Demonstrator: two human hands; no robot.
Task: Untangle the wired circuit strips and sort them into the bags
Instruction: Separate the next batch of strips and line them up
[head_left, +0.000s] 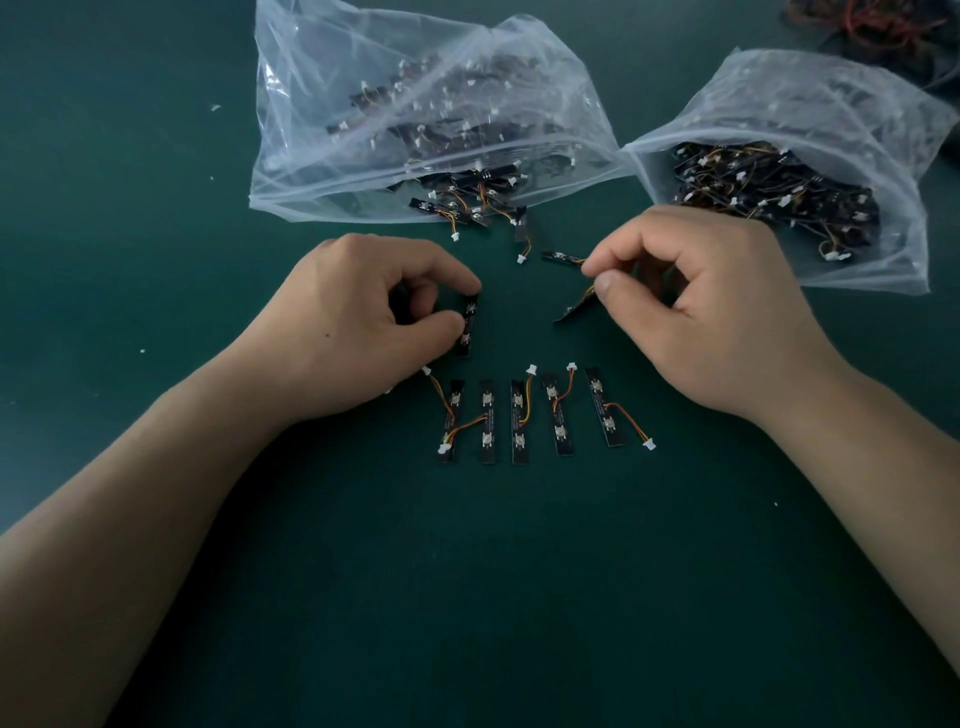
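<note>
Sitting at the far side of the green table, two clear plastic bags faced me with their mouths open. The left bag held a heap of black circuit strips with short orange-and-red wires and white plugs, and some of that heap spilled out of its mouth onto the table. The right bag held a denser pile of the same strips, with one white plug close to its rim. Beyond it, at the far right corner, lay a dark tangle of wires, blurred.

My left hand pinched one strip between thumb and forefinger, near the table's middle and just beyond the row. My right hand gripped a second, tilted strip at its upper end with thumb and forefinger curled round it, its lower end down on the table. A third strip lay at my right forefinger's tip; I could not tell whether that finger held it too.

Between my wrists stood a row of five strips, side by side and apart, each with its wire and white plug. My left wrist covered part of the leftmost wire.

I counted two bags, two strips in my grip, one beside my right forefinger, and five in the row; those in the bags were too many to count.
</note>
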